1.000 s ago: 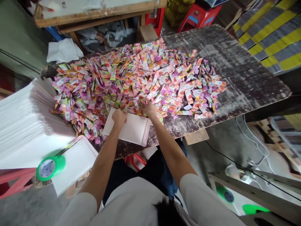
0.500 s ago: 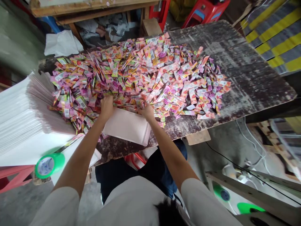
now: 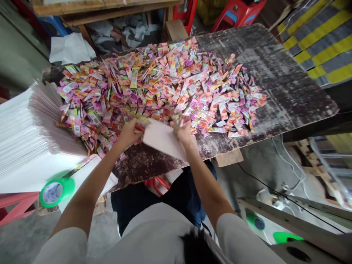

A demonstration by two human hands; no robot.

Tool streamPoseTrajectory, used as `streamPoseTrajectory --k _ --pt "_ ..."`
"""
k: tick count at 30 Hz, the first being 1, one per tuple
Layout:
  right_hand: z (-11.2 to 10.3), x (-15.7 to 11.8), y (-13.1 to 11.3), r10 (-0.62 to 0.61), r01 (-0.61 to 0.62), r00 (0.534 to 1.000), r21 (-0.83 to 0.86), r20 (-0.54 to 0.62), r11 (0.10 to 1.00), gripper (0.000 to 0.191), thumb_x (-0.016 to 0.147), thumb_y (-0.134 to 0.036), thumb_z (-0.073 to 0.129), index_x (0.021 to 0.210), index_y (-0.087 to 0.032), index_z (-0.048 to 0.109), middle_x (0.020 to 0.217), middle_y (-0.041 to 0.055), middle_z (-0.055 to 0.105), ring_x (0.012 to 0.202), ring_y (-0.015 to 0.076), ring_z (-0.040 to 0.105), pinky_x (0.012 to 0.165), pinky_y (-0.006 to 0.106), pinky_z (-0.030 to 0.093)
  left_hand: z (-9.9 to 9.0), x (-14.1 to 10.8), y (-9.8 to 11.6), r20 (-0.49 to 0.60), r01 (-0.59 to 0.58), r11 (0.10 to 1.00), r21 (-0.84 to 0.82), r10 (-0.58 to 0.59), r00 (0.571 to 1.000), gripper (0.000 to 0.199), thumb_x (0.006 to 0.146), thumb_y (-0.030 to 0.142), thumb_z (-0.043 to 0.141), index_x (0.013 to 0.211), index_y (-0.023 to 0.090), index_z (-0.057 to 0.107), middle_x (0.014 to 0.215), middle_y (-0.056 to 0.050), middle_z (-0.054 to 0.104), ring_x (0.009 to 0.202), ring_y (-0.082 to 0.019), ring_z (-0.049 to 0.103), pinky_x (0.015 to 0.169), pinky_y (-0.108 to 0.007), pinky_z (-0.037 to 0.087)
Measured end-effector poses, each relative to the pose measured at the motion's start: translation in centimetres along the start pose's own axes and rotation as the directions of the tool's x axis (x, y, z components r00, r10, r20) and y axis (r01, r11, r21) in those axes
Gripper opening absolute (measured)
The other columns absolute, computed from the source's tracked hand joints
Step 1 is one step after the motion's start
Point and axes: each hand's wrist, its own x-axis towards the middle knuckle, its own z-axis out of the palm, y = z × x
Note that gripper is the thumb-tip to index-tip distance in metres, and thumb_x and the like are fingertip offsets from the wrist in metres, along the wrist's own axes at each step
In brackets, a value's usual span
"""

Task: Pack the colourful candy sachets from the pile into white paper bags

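My left hand (image 3: 130,134) is closed, pinching a few small printed stick sachets at the left end of a pale, flat, box-like paper packet (image 3: 162,137). My right hand (image 3: 183,132) is curled over the packet's right part, with blurred sachets at its fingertips. The packet lies at a slant near the table's front edge, its right end partly hidden by my right wrist. Just beyond both hands spreads a large heap of pink, orange, purple and green sachets (image 3: 162,80).
The sachets lie on a worn dark table (image 3: 283,77). At left stands a thick stack of white paper pieces (image 3: 24,135), with a green tape roll (image 3: 56,192) by it. A red stool (image 3: 238,16) and yellow-and-grey striped stacks (image 3: 324,44) are farther back.
Both hands have shifted right and slightly nearer me. The packet has turned and moved right, and sachets now show in my left fingers. The view has shifted slightly.
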Motion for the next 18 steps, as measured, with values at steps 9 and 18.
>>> streamPoseTrajectory --k 9,18 --pt "5.4 -12.4 3.8 -0.099 0.571 0.681 -0.441 0.725 0.692 0.032 0.077 -0.018 0.059 0.108 -0.02 0.061 0.101 0.0108 0.067 0.096 0.0264 0.059 0.087 0.037 0.041 2.3 0.6 -1.2 -0.216 0.133 0.987 0.085 -0.112 0.97 0.028 0.072 0.033 0.069 0.096 0.02 0.064 0.09 -0.006 0.07 0.09 -0.024 0.065 0.084 -0.032 0.047" --pt "6.1 -3.3 1.7 -0.159 0.328 0.926 -0.523 0.342 0.787 0.028 0.08 -0.015 0.05 0.108 -0.019 0.056 0.109 0.0124 0.062 0.104 0.0275 0.055 0.087 0.036 0.042 6.3 5.7 -0.7 0.053 0.055 0.915 0.4 -0.083 0.995 0.019 0.065 0.021 0.071 0.083 0.018 0.067 0.095 -0.015 0.069 0.105 -0.034 0.063 0.094 -0.04 0.043"
